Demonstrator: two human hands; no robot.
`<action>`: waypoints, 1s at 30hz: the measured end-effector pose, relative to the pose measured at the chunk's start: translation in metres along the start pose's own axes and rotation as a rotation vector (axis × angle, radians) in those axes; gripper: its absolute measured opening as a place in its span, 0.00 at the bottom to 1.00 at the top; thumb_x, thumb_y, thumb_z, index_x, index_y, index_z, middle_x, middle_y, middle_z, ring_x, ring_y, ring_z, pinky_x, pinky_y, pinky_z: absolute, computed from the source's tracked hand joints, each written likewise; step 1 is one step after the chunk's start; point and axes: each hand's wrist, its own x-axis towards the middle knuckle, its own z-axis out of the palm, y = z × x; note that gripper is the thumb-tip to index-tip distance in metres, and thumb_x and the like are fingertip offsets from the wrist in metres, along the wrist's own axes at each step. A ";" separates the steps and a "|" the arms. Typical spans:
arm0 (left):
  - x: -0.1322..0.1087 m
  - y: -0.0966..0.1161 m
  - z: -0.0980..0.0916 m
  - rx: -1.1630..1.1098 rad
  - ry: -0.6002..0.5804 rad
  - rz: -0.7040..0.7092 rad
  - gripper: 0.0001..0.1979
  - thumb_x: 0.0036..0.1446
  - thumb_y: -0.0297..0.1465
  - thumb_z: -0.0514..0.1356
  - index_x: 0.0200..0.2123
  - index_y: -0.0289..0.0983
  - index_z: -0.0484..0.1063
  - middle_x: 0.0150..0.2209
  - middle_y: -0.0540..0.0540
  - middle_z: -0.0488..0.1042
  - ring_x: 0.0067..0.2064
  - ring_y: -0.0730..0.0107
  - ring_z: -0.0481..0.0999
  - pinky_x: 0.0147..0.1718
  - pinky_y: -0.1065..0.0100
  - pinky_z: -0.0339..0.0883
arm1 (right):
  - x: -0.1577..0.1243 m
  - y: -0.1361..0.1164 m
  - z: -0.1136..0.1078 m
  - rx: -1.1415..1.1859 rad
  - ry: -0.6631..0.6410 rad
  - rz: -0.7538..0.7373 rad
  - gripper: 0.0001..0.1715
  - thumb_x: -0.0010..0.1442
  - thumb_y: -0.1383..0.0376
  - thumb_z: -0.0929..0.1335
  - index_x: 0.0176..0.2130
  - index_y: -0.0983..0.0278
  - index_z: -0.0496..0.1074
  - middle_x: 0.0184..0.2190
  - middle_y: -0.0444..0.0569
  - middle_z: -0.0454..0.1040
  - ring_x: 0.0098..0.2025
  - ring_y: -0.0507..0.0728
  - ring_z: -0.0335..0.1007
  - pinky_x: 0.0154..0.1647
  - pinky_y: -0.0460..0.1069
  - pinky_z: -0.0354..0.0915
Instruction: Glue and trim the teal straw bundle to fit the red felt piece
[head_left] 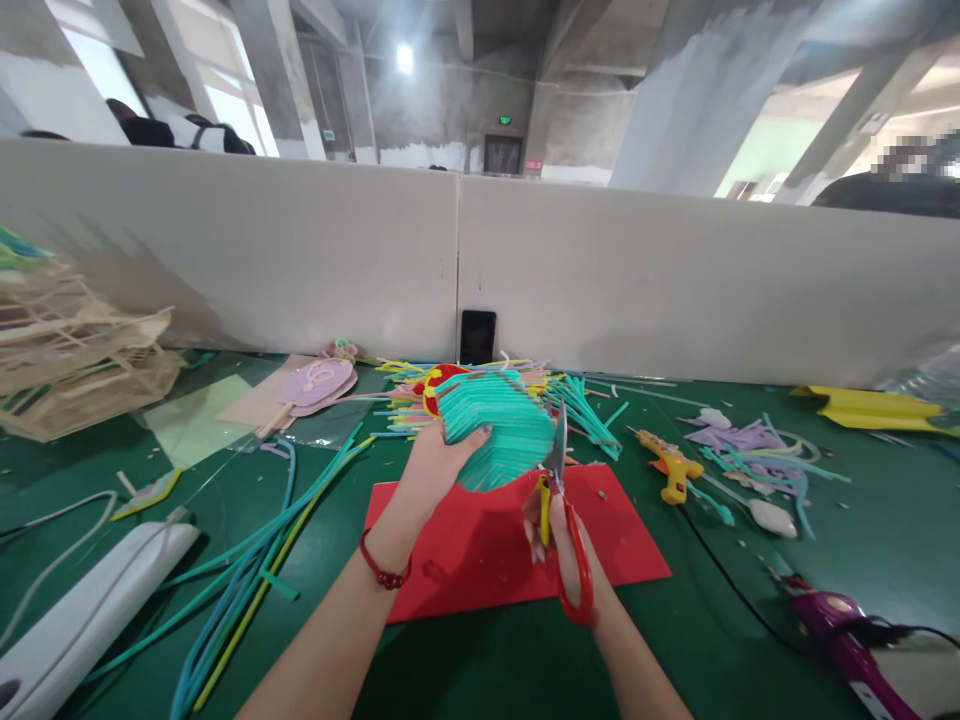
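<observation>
Strip clutter (pixel 420 395) behind; bare table (pixel 487 660) near.

Surface: green table (pixel 480 665), scattered with small offcuts.
Beneath left hand (pixel 439 465) and right hand (pixel 555 535): red sheet (pixel 465 560), lying flat.
Left of left hand: long teal and yellow strips (pixel 247 575); farther out, white device (pixel 90 610).
Beyond left hand: pink fan-shaped piece (pixel 324 385).
Right of right hand: yellow glue gun (pixel 671 468); well apart, purple tool (pixel 840 625) and yellow sheet (pixel 870 407).

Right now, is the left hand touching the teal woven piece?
Touching. The head view shows the left hand gripping the teal woven piece at its lower left edge, with no gap between them.
</observation>
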 end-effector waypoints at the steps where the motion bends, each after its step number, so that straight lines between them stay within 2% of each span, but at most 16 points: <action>1: 0.000 0.001 0.000 0.009 -0.009 0.003 0.19 0.52 0.40 0.63 0.43 0.35 0.73 0.45 0.42 0.77 0.46 0.56 0.76 0.48 0.57 0.69 | 0.001 0.000 0.000 0.006 0.019 -0.010 0.33 0.53 0.36 0.60 0.30 0.63 0.65 0.19 0.41 0.65 0.16 0.47 0.56 0.17 0.44 0.56; 10: 0.000 0.000 -0.003 0.066 -0.020 0.007 0.18 0.52 0.40 0.63 0.43 0.37 0.73 0.46 0.43 0.77 0.46 0.56 0.76 0.48 0.55 0.69 | 0.000 0.001 -0.003 0.010 0.020 0.006 0.32 0.55 0.37 0.60 0.33 0.63 0.66 0.18 0.40 0.64 0.16 0.48 0.55 0.16 0.44 0.53; 19: -0.001 0.001 -0.006 0.057 -0.023 0.008 0.18 0.51 0.41 0.63 0.43 0.37 0.74 0.44 0.43 0.78 0.45 0.56 0.77 0.47 0.56 0.70 | -0.006 -0.009 0.002 -0.023 0.001 0.030 0.31 0.54 0.37 0.60 0.27 0.62 0.60 0.15 0.37 0.57 0.16 0.47 0.50 0.16 0.43 0.51; 25: 0.001 0.002 -0.008 0.040 -0.014 -0.011 0.18 0.50 0.41 0.64 0.42 0.37 0.74 0.45 0.42 0.78 0.45 0.55 0.77 0.46 0.56 0.71 | -0.008 -0.009 0.002 -0.050 0.031 0.030 0.31 0.54 0.37 0.61 0.28 0.62 0.61 0.13 0.35 0.54 0.14 0.46 0.46 0.12 0.42 0.47; 30: -0.001 0.009 -0.010 0.038 0.004 -0.006 0.18 0.49 0.41 0.64 0.41 0.36 0.75 0.43 0.43 0.78 0.44 0.55 0.77 0.46 0.56 0.71 | -0.010 -0.012 0.003 -0.058 0.031 0.067 0.32 0.51 0.36 0.63 0.27 0.63 0.62 0.13 0.36 0.55 0.13 0.45 0.47 0.11 0.41 0.48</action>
